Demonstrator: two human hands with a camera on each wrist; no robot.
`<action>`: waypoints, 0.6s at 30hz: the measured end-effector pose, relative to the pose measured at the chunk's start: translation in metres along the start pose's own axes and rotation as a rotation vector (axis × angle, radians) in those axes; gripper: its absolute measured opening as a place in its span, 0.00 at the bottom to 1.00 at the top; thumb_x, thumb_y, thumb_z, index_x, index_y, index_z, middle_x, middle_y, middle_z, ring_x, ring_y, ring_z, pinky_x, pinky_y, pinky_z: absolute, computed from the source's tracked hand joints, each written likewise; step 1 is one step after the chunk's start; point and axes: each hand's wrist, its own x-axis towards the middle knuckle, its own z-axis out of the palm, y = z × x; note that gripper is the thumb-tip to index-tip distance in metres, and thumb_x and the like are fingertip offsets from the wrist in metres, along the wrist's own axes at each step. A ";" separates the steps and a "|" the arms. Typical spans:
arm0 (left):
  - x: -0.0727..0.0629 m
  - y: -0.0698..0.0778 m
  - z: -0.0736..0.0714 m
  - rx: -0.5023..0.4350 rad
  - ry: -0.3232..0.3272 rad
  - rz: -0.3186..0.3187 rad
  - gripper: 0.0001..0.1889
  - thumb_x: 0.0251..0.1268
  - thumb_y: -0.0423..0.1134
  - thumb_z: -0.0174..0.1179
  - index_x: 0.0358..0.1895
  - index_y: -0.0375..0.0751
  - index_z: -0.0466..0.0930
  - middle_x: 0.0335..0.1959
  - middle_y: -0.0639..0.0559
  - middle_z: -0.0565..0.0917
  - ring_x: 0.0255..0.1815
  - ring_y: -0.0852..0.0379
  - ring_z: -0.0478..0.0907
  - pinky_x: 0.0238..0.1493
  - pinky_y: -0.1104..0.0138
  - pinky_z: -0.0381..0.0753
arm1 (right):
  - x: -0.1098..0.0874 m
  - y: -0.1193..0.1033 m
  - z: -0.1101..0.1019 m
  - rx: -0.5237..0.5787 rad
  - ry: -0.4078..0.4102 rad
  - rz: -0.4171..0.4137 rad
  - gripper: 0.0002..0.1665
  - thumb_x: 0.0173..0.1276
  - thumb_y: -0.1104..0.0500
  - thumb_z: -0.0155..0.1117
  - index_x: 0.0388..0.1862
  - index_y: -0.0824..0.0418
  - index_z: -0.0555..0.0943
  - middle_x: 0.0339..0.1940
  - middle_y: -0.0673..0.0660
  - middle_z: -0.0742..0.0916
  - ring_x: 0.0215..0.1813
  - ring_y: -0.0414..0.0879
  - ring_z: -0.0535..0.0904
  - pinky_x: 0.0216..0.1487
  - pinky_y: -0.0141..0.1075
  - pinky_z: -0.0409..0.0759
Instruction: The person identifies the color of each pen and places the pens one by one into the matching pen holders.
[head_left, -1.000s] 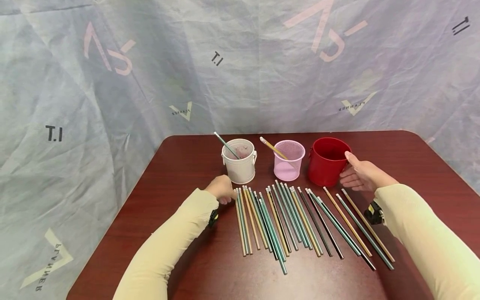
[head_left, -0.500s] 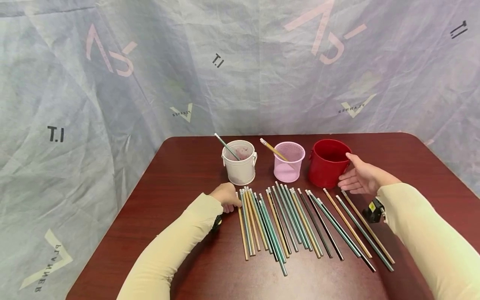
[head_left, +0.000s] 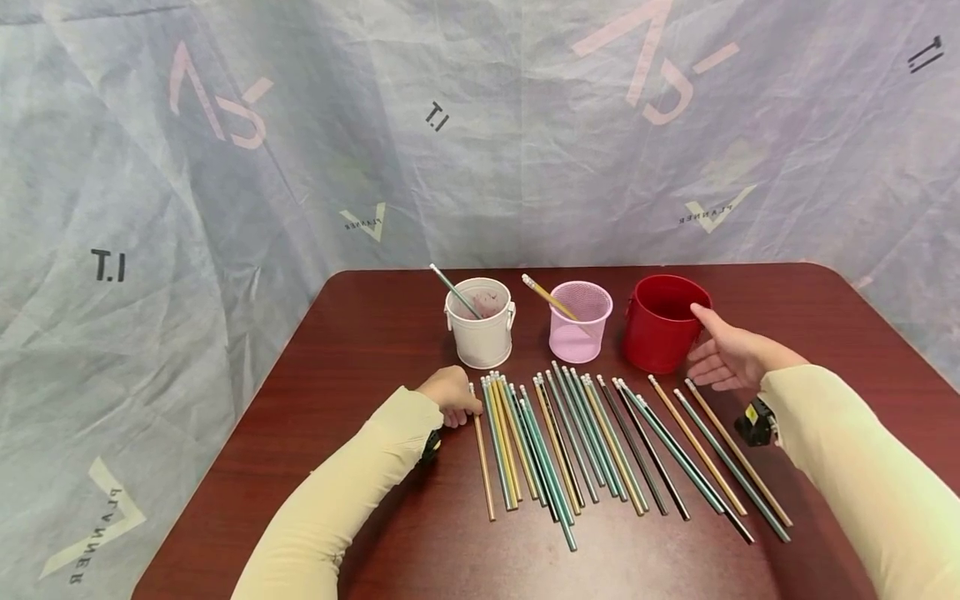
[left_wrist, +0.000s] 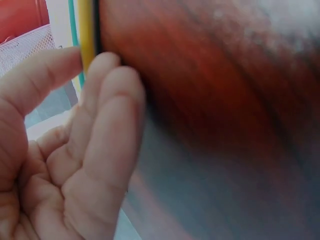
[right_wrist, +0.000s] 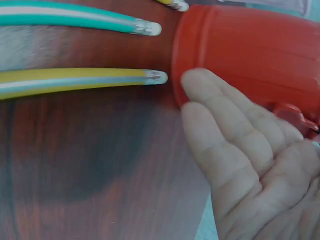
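Note:
My left hand (head_left: 450, 395) is at the left end of the row of pencils (head_left: 528, 450). Its thumb and fingertips pinch a yellow pencil (left_wrist: 87, 30) near the eraser end; in the head view this pencil (head_left: 483, 467) lies slightly apart from the others. At the right, my right hand (head_left: 738, 357) is beside a red bucket (head_left: 660, 337), thumb at its rim. In the right wrist view the fingers are extended against or very near the bucket's side (right_wrist: 250, 50); contact is hard to tell.
A white bucket (head_left: 482, 342) with a green pencil leaning in it stands behind the row. Between the two buckets is a pink mesh cup (head_left: 575, 342) holding yellow pencils. A grey printed cloth (head_left: 480, 142) hangs behind the dark red table (head_left: 360, 333).
My left hand has come slightly nearer and to the right, onto the leftmost yellow pencil, while the adjoining pencils shifted right. The red bucket has moved slightly right.

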 end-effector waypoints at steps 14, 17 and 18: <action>0.000 0.001 0.002 0.012 -0.005 -0.017 0.15 0.52 0.33 0.69 0.13 0.34 0.76 0.08 0.48 0.76 0.09 0.58 0.73 0.15 0.68 0.77 | 0.011 0.004 0.007 0.093 -0.015 -0.003 0.68 0.62 0.23 0.10 0.68 0.86 0.44 0.63 0.81 0.68 0.65 0.66 0.69 0.66 0.50 0.66; 0.001 0.001 0.001 -0.003 0.030 -0.014 0.13 0.51 0.31 0.67 0.14 0.33 0.77 0.09 0.48 0.76 0.09 0.58 0.73 0.14 0.69 0.76 | 0.011 0.003 0.006 0.081 -0.012 -0.009 0.67 0.62 0.23 0.09 0.68 0.86 0.39 0.69 0.82 0.52 0.71 0.71 0.52 0.70 0.53 0.57; 0.001 0.000 0.001 -0.002 0.045 -0.012 0.12 0.52 0.30 0.67 0.14 0.33 0.77 0.09 0.48 0.76 0.09 0.58 0.73 0.14 0.69 0.76 | 0.011 0.003 0.006 0.079 -0.008 -0.010 0.66 0.62 0.24 0.09 0.68 0.86 0.39 0.69 0.82 0.51 0.72 0.71 0.50 0.70 0.53 0.56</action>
